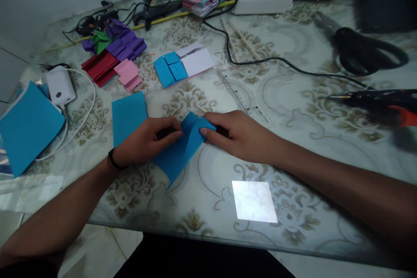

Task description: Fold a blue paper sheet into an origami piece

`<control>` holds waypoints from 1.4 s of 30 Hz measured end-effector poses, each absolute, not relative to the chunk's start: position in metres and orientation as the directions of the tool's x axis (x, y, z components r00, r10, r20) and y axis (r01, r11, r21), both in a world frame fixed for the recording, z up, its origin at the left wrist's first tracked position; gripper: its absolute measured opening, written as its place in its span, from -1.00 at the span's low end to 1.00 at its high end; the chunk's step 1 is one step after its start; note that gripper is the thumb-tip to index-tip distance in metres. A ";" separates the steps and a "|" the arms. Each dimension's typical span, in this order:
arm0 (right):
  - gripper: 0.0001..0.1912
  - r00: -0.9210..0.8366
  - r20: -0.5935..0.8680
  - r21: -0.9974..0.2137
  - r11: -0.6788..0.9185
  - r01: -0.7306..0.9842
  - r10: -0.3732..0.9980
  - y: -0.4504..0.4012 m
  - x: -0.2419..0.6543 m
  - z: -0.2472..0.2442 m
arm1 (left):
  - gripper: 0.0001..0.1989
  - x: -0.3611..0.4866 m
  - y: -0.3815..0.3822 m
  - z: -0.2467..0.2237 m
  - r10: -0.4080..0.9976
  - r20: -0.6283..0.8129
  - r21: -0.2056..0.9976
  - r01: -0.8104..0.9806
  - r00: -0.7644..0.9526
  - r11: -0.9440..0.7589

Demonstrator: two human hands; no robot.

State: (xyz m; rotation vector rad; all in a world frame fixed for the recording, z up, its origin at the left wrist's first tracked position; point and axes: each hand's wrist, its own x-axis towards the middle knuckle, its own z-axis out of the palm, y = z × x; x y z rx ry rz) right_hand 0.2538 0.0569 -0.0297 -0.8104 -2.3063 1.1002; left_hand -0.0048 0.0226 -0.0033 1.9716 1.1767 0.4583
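A sheet of blue paper (176, 156) is held between both hands above the patterned tabletop, one part of it bent over in a curve. My left hand (148, 139), with a dark band at the wrist, pinches its left side between thumb and fingers. At the upper right corner my right hand (233, 134) grips the paper, thumb on top. Another blue paper piece (128, 115) lies flat just behind my left hand, partly covered by it. Farther back sits a folded blue and white paper piece (182, 65).
Folded purple paper (127, 45), red paper (100, 67) and pink paper (128, 74) lie at the back left. A blue stack (31, 128) and white device (60, 86) are far left. Scissors (365, 52), a black-handled tool (374, 97), a clear ruler (243, 97) and a power strip (265, 0) lie around.
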 end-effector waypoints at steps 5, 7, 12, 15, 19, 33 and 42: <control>-0.67 -0.724 0.140 -0.806 0.503 0.313 0.675 0.057 0.253 -0.029 | -0.77 -0.004 0.022 -0.003 0.861 -0.087 0.777 0.575 0.500 -0.256; -0.67 -0.722 0.144 -0.803 0.506 0.314 0.677 0.056 0.253 -0.029 | -0.76 -0.004 0.023 -0.003 0.860 -0.096 0.778 0.577 0.500 -0.249; -0.67 -0.724 0.135 -0.802 0.504 0.321 0.676 0.057 0.254 -0.029 | -0.75 -0.004 0.023 -0.003 0.858 -0.093 0.774 0.578 0.506 -0.257; -0.67 -0.726 0.124 -0.806 0.495 0.323 0.676 0.057 0.253 -0.028 | -0.75 -0.004 0.023 -0.003 0.860 -0.088 0.770 0.582 0.503 -0.262; -0.67 -0.722 0.122 -0.810 0.489 0.324 0.681 0.056 0.253 -0.028 | -0.75 -0.004 0.022 -0.003 0.861 -0.107 0.781 0.578 0.497 -0.236; -0.66 -0.723 0.113 -0.806 0.489 0.334 0.681 0.056 0.254 -0.029 | -0.74 -0.005 0.023 -0.004 0.859 -0.103 0.784 0.573 0.501 -0.240; -0.66 -0.725 0.117 -0.804 0.493 0.332 0.678 0.057 0.254 -0.028 | -0.77 -0.004 0.023 -0.003 0.857 -0.094 0.787 0.565 0.507 -0.248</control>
